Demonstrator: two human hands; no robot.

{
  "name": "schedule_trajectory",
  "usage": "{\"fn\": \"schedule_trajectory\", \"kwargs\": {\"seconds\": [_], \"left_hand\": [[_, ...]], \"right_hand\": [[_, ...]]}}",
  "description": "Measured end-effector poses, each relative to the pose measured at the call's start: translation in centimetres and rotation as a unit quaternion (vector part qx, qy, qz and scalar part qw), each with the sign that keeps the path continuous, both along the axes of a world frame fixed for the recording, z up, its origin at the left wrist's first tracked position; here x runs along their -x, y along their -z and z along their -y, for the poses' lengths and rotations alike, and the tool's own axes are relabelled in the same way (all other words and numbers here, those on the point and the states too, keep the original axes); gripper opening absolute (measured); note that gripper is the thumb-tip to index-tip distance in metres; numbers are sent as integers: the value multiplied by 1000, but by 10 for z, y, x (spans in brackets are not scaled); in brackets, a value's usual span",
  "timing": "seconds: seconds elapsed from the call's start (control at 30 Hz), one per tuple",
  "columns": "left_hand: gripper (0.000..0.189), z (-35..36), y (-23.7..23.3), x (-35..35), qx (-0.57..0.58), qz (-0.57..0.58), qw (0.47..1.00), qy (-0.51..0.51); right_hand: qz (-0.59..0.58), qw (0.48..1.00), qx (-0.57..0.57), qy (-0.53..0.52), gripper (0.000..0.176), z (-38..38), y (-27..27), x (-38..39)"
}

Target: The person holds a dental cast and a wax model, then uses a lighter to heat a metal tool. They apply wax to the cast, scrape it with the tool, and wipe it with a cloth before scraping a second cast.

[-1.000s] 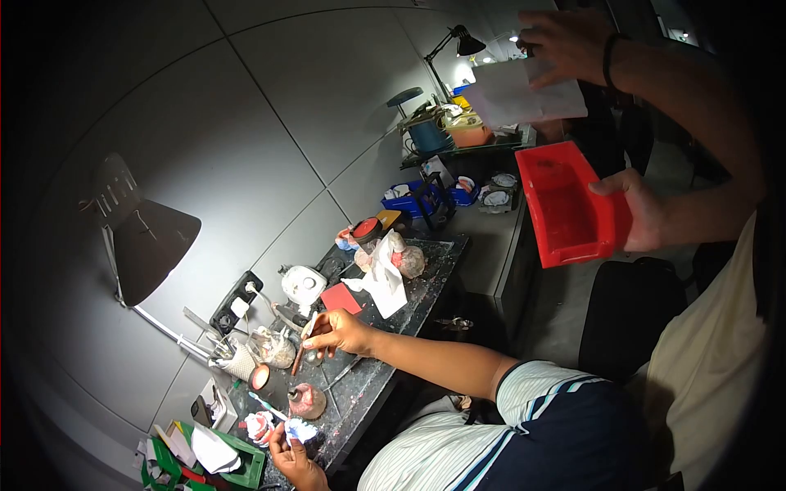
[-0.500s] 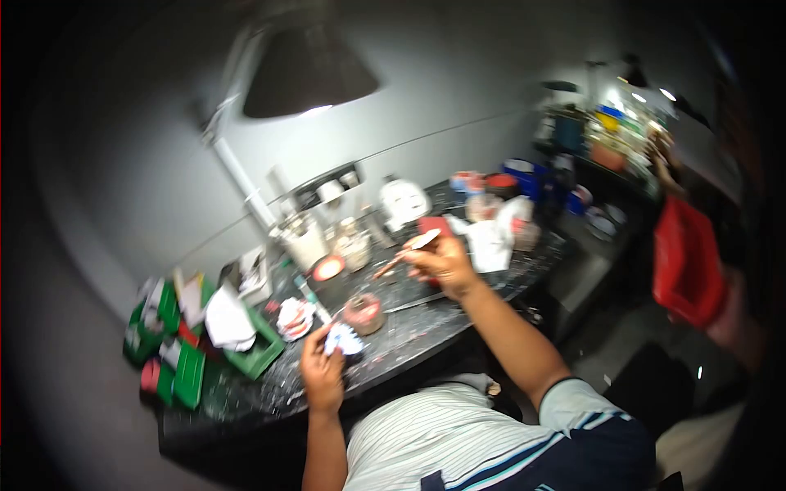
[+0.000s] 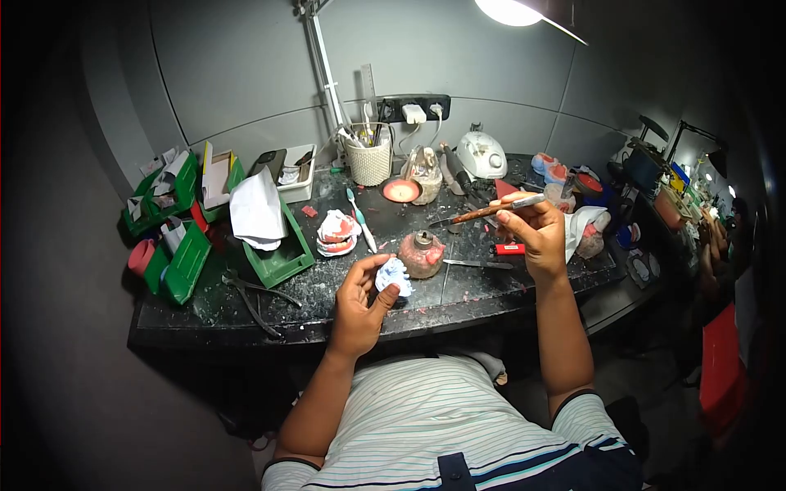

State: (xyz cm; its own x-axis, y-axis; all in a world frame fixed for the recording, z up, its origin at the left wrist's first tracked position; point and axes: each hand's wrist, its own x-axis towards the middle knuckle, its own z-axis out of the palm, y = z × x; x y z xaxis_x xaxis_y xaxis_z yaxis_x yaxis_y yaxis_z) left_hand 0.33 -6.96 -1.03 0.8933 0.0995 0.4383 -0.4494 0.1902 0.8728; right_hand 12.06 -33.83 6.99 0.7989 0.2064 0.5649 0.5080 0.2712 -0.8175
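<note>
My left hand [image 3: 360, 304] is closed around a small pale-blue and white dental cast [image 3: 393, 279], held low over the front of the bench. Raised at the right, my right hand [image 3: 536, 233] grips a wax knife [image 3: 479, 214] with a brown wooden handle, one thin end pointing left. Between the hands stands a round glass spirit burner [image 3: 421, 255], stained pink, with a metal neck. A dental model with red wax [image 3: 337, 233] sits left of it, beside a teal and white toothbrush [image 3: 360, 221]. A metal blade tool [image 3: 479, 263] and a red lighter [image 3: 508, 250] lie near my right hand.
Pliers [image 3: 254, 299] lie at the left front, by green bins [image 3: 282, 266] with papers. Behind stand a tool cup [image 3: 368, 164], a red wax tin [image 3: 402, 191], a glass jar [image 3: 426, 180] and a white device [image 3: 481, 155]. Other people's hands [image 3: 716, 233] show far right.
The view has swung and steadied, bringing the lamp to the upper right. Both hands keep their hold. A red tray held by another person at the right now appears lower and farther right.
</note>
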Motion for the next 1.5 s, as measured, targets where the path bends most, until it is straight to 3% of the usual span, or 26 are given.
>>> {"fn": "schedule_trajectory", "kwargs": {"seconds": [0.53,0.87,0.93,1.0,1.13,1.2,1.27,1.4,1.43,1.47,1.5], "left_hand": [[44,-1,3,-1,-2,0,1000,0],[45,0,-1,1,7,-1,1000,6],[45,0,0,1,6,-3,1000,3],[45,-1,0,1,2,-9,1000,3],[45,-1,1,1,5,-12,1000,4],[45,-1,2,1,3,-15,1000,5],[46,-2,3,0,-2,-7,1000,1],[46,-1,2,0,-7,2,1000,-5],[47,-1,2,1,-3,-4,1000,0],[47,-2,1,1,2,-8,1000,7],[47,-2,0,1,0,-8,1000,8]], "right_hand": [[-4,999,33,20,22,-6,-6,0],[135,989,-5,62,23,-35,-13,-15],[146,986,5,74,22,-39,-12,-15],[150,982,87,75,23,-40,-10,-17],[171,981,-11,96,23,-46,-16,-9],[168,982,-8,88,23,-44,-16,-9],[203,966,121,106,22,-41,-16,-11],[165,980,-37,109,17,-47,-23,8],[157,977,100,107,18,-38,-16,1],[183,962,140,145,20,-37,-15,4],[169,973,79,138,21,-37,-14,10]]}}
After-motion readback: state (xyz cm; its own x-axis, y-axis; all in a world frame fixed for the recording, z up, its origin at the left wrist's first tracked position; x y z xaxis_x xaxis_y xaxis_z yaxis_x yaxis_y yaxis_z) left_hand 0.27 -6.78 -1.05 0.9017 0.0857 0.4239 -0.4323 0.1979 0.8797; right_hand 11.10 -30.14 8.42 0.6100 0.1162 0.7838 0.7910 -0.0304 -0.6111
